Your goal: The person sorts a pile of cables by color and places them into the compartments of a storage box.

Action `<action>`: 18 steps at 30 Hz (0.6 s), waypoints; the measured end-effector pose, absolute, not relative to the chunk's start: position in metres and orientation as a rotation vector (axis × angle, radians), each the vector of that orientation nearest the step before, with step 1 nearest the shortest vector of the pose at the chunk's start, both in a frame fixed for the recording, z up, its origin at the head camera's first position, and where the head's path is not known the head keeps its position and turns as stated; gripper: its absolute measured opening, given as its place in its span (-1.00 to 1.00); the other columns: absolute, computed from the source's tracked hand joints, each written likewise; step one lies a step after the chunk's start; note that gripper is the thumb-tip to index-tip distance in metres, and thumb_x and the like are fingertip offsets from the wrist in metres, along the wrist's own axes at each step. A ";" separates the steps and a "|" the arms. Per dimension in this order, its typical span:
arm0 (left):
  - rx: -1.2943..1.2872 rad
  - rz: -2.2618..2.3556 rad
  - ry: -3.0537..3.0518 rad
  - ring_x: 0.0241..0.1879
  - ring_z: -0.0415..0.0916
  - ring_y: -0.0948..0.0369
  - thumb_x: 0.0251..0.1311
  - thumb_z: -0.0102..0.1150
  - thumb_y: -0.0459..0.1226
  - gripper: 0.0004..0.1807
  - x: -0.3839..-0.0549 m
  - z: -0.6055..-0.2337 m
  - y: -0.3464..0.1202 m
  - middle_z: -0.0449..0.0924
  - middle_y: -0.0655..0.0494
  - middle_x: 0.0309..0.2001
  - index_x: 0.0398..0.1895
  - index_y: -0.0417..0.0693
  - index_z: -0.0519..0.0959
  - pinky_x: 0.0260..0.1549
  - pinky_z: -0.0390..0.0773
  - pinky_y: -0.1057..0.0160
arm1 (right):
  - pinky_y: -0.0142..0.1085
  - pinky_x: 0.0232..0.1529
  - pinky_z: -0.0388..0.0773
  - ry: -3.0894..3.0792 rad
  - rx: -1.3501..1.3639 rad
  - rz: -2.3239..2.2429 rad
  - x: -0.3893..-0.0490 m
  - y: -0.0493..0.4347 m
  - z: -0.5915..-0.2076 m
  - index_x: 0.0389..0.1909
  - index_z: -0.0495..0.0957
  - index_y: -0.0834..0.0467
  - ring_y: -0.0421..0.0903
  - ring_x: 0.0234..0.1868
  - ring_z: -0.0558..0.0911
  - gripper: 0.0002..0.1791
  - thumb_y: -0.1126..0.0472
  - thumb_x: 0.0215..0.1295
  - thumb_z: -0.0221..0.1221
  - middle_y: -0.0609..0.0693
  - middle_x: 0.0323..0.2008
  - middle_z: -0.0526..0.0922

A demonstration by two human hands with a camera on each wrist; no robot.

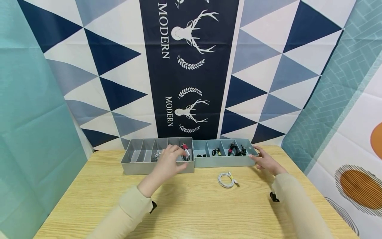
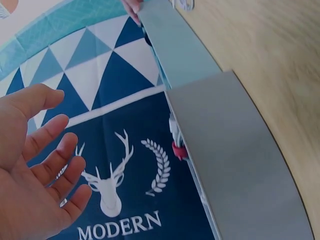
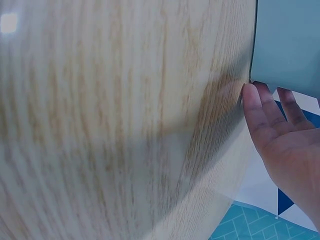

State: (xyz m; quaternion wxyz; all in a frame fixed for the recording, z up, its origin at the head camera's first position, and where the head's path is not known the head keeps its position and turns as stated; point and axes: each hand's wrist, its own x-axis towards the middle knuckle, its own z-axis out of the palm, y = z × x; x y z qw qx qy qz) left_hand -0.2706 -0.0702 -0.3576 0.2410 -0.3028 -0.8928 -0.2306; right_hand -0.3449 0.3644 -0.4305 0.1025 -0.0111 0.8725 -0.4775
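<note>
My left hand (image 1: 167, 161) hovers over the right half of a grey divided box (image 1: 158, 168), its fingers loosely bent and nothing between them. In the left wrist view the palm and spread fingers appear beside the box. A bundled cable with a red tie (image 1: 185, 148) lies in the box's rightmost compartment. At the right end of the pale blue divided box (image 1: 223, 162), my right hand (image 1: 265, 162) touches the end wall with nearly straight fingers. A coiled white cable (image 1: 229, 187) with a yellow tie lies on the table in front of the blue box.
Both boxes stand end to end at the back of the wooden table (image 1: 203, 209), against a patterned cloth backdrop (image 1: 194, 76). Small black cables (image 1: 233, 149) sit in several blue compartments. Whitish cables (image 1: 156, 156) show in a middle grey compartment. Cloth walls flank both sides.
</note>
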 end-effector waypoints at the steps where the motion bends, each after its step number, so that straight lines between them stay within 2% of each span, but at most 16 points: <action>1: -0.843 -0.633 -2.433 -0.19 0.35 0.19 -0.14 0.31 -0.14 -0.76 -0.270 -0.359 -0.068 0.51 0.22 -0.28 -0.33 0.07 0.58 -0.22 0.32 0.16 | -0.16 -0.32 0.47 2.578 -0.032 -1.406 -0.345 0.364 -0.430 0.38 -0.31 -0.01 0.06 -0.25 0.43 -0.14 -0.14 0.24 -0.03 0.37 0.14 0.09; 12: -0.997 -0.580 -2.355 -0.17 0.34 0.25 -0.11 0.27 -0.12 -0.80 -0.264 -0.374 -0.048 0.46 0.28 -0.29 -0.36 0.14 0.57 -0.07 0.32 0.14 | -0.17 -0.36 0.47 2.586 -0.037 -1.400 -0.342 0.364 -0.429 0.38 -0.30 0.00 0.00 -0.35 0.42 -0.19 -0.09 0.29 -0.06 0.36 0.12 0.11; 18: -1.043 -0.600 -2.350 -0.12 0.32 0.28 -0.07 0.24 -0.08 -0.81 -0.263 -0.382 -0.038 0.45 0.31 -0.25 -0.33 0.18 0.56 -0.08 0.32 0.17 | -0.15 -0.32 0.46 2.585 -0.060 -1.403 -0.342 0.364 -0.429 0.39 -0.32 -0.01 0.07 -0.23 0.42 -0.16 -0.12 0.27 -0.05 0.37 0.14 0.10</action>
